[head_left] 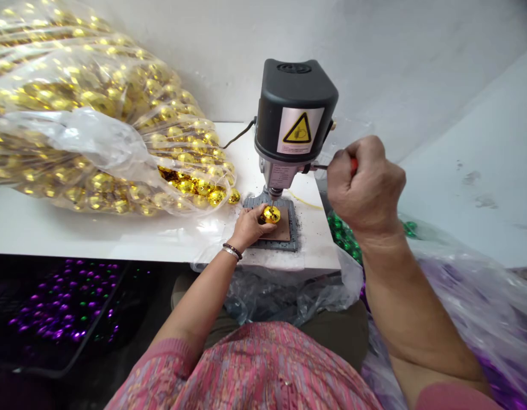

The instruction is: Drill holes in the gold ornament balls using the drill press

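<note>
A small bench drill press point(295, 108) with a black motor housing and a yellow warning label stands on the table. My left hand point(248, 228) presses a faceted gold bead point(272, 214) onto a brown pad point(284, 232) on the drill's grey base plate point(292, 228). The tip of the drill bit point(271, 201) meets the top of the bead. My right hand point(366, 188) grips the red-handled feed lever point(352, 166) at the right of the drill, and the fist hides most of the handle.
A large clear plastic bag of gold beads point(84, 114) lies on the white table point(53, 228), left of the drill. Purple and green beads sit in a dark crate point(66, 302) below left. Green beads point(342, 233) and purple-filled plastic point(460, 296) lie right. Dark shavings dust the table.
</note>
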`<action>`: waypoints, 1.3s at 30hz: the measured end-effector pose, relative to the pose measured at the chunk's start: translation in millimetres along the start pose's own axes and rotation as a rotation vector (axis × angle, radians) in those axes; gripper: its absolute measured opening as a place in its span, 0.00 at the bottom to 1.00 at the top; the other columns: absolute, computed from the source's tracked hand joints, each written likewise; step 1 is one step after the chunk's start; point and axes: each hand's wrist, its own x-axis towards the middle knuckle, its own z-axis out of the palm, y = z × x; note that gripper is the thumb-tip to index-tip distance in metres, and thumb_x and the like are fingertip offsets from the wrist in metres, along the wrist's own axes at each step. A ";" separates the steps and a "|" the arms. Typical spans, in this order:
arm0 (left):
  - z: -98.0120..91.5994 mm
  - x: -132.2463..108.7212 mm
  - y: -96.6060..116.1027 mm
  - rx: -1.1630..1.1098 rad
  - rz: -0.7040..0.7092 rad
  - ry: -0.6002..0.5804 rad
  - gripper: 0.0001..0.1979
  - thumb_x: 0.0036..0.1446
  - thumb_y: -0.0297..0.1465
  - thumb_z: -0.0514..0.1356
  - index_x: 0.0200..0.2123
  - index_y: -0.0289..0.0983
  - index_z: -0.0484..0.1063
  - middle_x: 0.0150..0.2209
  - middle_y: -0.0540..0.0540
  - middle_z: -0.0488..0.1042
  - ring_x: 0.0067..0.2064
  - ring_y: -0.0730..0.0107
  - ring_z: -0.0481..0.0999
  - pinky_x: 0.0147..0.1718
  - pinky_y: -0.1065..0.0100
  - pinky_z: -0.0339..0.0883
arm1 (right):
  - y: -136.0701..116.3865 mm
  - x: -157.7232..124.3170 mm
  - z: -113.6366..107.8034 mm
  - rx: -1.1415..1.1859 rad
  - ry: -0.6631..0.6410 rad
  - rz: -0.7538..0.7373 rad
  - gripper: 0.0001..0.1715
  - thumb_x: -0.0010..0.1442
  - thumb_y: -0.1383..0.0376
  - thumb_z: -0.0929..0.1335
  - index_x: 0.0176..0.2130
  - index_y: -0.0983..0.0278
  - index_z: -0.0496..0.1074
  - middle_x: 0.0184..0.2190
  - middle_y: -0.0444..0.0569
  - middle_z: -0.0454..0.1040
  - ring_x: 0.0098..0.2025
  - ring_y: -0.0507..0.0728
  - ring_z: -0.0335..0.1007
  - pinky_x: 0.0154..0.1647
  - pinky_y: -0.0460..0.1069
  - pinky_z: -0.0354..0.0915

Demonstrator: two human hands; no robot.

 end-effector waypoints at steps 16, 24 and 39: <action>0.6 -0.5 0.8 -0.002 -0.009 -0.002 0.37 0.50 0.40 0.73 0.63 0.42 0.72 0.41 0.44 0.78 0.48 0.55 0.71 0.51 0.62 0.67 | 7.8 -41.0 19.5 -0.091 0.255 -0.253 0.07 0.66 0.63 0.60 0.35 0.62 0.63 0.23 0.43 0.63 0.25 0.51 0.57 0.30 0.49 0.52; 2.1 -2.7 -0.9 -0.048 -0.016 -0.005 0.36 0.52 0.39 0.72 0.64 0.41 0.72 0.44 0.43 0.78 0.51 0.55 0.70 0.52 0.61 0.67 | 14.0 -52.5 33.1 -0.048 0.225 -0.131 0.10 0.64 0.60 0.60 0.35 0.61 0.66 0.24 0.46 0.65 0.27 0.54 0.60 0.33 0.50 0.56; -0.5 -4.8 0.4 -0.095 -0.025 -0.042 0.38 0.51 0.39 0.73 0.65 0.42 0.71 0.48 0.43 0.79 0.54 0.52 0.68 0.55 0.59 0.67 | 15.9 -71.1 49.7 0.103 0.272 -0.025 0.10 0.63 0.58 0.62 0.37 0.62 0.66 0.28 0.50 0.67 0.31 0.57 0.64 0.36 0.53 0.62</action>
